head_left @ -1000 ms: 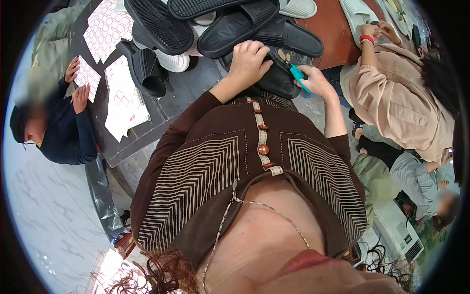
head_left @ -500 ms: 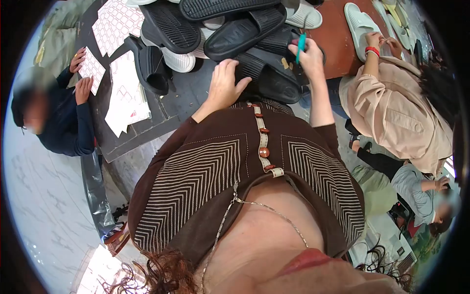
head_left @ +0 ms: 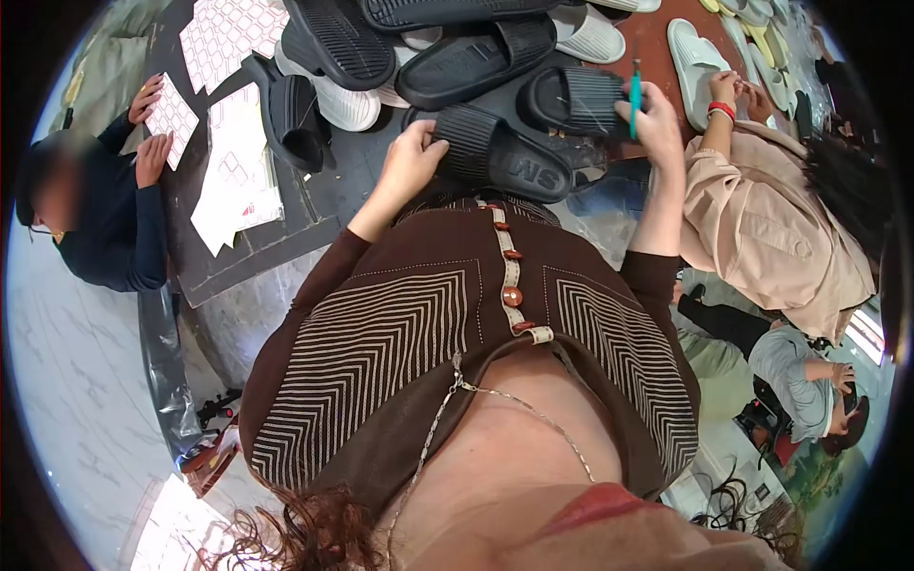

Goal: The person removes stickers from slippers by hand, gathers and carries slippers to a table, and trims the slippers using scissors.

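Note:
My left hand (head_left: 411, 164) is closed on the strap end of a black slide sandal (head_left: 495, 157), which lies sole down near my body. In my right hand (head_left: 655, 124) is a teal-handled tool (head_left: 635, 100), held upright. The fingers of that hand are also at the edge of a second black slide (head_left: 574, 100), which sits beyond the first. Whether they grip this slide is hard to see. Another black slide (head_left: 476, 62) lies just behind these two.
Black and white slides are heaped on the dark table (head_left: 347, 190). Patterned sheets (head_left: 238, 162) lie at the left, where a co-worker (head_left: 105, 214) holds one. A co-worker in beige (head_left: 762, 200) handles a white slide (head_left: 700, 67) at the right.
The near slide has turned, and its lettered footbed now shows. My left hand has closed on its strap end. My right hand has moved right with the teal tool, and the second slide has shifted left.

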Demonstrator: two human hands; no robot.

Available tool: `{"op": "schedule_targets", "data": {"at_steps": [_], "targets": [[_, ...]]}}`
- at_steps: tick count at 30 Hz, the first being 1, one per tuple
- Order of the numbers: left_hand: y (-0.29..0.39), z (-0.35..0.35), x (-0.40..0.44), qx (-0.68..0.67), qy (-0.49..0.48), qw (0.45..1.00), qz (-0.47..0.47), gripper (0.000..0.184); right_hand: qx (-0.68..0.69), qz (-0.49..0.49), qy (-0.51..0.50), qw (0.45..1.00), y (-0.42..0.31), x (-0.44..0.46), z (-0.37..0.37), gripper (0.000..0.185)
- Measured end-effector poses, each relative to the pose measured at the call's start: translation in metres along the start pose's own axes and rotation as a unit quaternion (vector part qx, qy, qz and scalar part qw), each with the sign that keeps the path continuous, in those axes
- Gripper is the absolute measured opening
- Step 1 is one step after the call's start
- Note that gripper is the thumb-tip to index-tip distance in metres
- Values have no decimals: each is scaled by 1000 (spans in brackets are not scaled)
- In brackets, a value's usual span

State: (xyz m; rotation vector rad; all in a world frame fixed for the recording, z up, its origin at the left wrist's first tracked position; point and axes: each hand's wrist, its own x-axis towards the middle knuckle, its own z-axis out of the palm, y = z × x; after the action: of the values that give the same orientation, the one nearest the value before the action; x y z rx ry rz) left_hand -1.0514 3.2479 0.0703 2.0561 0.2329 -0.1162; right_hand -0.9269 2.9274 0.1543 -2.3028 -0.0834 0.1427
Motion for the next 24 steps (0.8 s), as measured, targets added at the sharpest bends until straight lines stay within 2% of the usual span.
{"op": "schedule_targets", "data": {"at_steps": [1,3,4,7,8,11,12,15,17,19,20,21,22,23,24], "targets": [[3,-4,-1,-1,2,1000,-3,35,-1,0,-4,1000,-1,-7,-11,38],[7,-11,-4,-9,6,1000,0,35,169,-14,-43,985,0,-18,-26,37],[7,-15,-10,-12,9,1000,-1,34,170,-11,-52,984,1,-22,-27,37],[19,-24,-19,10,28,1000,3,34,344,-26,28,938,-1,-26,-26,33],[22,-24,-22,20,35,999,10,33,343,-28,26,938,-3,-26,-25,33],[20,-28,-30,24,40,999,-6,34,449,-60,11,892,-8,-30,-16,38],[20,-30,-33,27,43,999,-15,35,447,-63,10,892,-11,-30,-15,38],[-14,-19,-37,-8,92,996,-13,35,335,-32,-27,941,-23,-32,-3,32],[-27,-18,-38,-25,120,992,-14,34,282,-57,-62,956,-36,-34,9,32],[-25,-17,-41,18,198,974,104,32,170,-106,-128,971,-51,-36,16,31],[-22,-17,-42,40,237,957,163,30,168,-109,-133,971,-57,-35,18,31],[-7,-22,-45,40,243,956,157,30,142,-107,-188,966,-62,-34,20,31],[10,-28,-48,-146,127,979,54,28,115,-105,-243,958,-67,-33,22,31],[22,-29,-50,-326,5,944,-49,25,88,-103,-296,946,-70,-33,25,31],[26,-24,-48,-328,13,943,-51,25,86,-106,-303,943,-75,-34,28,31]]}}
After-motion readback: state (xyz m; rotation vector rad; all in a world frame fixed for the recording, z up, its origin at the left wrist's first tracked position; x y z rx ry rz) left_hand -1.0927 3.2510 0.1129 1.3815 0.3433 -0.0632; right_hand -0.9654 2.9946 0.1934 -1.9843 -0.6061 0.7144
